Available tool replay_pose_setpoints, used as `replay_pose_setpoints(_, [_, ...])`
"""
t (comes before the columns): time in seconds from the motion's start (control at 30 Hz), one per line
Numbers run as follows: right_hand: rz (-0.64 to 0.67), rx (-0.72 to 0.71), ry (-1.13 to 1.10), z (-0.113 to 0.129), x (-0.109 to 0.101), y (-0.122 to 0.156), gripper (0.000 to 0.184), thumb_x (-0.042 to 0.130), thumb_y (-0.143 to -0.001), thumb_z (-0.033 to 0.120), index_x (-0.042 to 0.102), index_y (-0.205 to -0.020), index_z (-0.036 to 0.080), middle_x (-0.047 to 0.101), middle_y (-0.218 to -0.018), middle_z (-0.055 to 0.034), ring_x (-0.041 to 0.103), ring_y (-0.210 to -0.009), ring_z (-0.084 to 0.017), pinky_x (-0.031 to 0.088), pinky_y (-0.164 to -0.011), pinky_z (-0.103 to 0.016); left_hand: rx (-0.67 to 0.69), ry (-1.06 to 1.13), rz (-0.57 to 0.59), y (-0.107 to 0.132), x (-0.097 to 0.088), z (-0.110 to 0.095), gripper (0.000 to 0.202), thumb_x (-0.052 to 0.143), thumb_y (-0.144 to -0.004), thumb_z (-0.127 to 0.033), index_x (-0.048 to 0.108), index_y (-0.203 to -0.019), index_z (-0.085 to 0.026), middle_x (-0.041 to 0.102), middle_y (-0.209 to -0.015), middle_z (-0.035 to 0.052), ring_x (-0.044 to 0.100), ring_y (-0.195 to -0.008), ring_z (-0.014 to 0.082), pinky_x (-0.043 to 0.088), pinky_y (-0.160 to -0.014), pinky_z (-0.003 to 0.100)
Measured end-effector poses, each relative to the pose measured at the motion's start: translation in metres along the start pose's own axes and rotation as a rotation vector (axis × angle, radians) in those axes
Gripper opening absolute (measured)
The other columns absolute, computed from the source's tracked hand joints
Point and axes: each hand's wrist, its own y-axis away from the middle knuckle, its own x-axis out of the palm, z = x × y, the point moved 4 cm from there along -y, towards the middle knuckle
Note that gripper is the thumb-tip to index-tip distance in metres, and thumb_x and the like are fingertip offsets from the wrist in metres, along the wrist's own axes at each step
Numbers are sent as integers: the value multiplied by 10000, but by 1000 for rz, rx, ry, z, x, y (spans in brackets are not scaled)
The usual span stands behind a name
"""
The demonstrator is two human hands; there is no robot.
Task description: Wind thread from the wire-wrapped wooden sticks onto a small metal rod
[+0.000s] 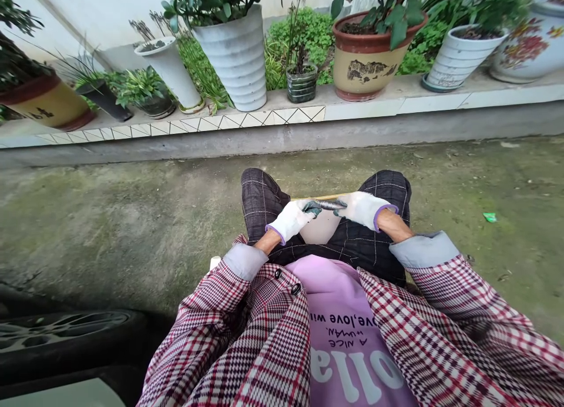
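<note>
Over my lap, my left hand (294, 217) and my right hand (358, 209) wear white knit gloves with dark grey fingertips and purple cuffs. Between them lies a slim, dark grey object with a silvery, ridged sheen (328, 205), roughly level from side to side. Fingers of both hands are closed on its two ends, which they partly cover; its exact kind is unclear. Beneath and behind the hands, a pale beige surface (321, 229) shows between my legs, with a thin yellow edge (319, 197) along its far side. The gloves hide much of it.
Ahead runs a low tiled ledge (361, 109) bearing several potted plants, among them a white ribbed pot (233, 60) and a brown-rimmed pot (363, 63). A green wrapper (490, 217) lies on the mossy concrete floor (132, 219). A black wheel (66, 336) is at lower left.
</note>
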Motion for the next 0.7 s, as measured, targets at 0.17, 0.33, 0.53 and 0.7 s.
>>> replay_pose_setpoints(0.17, [-70, 63, 66, 2, -9, -9, 184, 640, -840, 353, 663, -840, 170, 682, -766, -61, 617, -689, -182, 435, -605, -264, 13, 341, 26, -2, 6, 4, 265, 565, -762, -177, 737, -959, -132, 734, -866, 35, 617, -763, 122, 462, -710, 218])
replay_pose_setpoints(0.33, [-41, 130, -630, 8, -8, 3, 245, 683, -778, 413, 607, -787, 180, 601, -639, -2, 486, -470, -107, 427, -431, -238, 2, 398, 60, 0, 5, -1, 239, 601, -771, -221, 749, -927, -117, 744, -904, 60, 633, -794, 136, 466, -728, 229])
replay_pose_setpoints(0.53, [334, -34, -782, 17, 1, 11, 352, 729, -724, 455, 652, -876, 146, 640, -673, -10, 534, -441, -97, 442, -388, -212, 71, 236, 81, -2, 5, 3, 253, 587, -821, -263, 739, -944, -103, 742, -929, 82, 651, -848, 180, 501, -813, 290])
replay_pose_setpoints(0.7, [487, -127, -523, 22, 9, 19, 276, 664, -750, 324, 715, -946, 136, 651, -639, -5, 510, -443, -83, 393, -400, -195, 193, 38, 120, 0, -4, 3, 271, 583, -778, -167, 738, -998, -138, 735, -1001, 69, 653, -900, 189, 494, -888, 303])
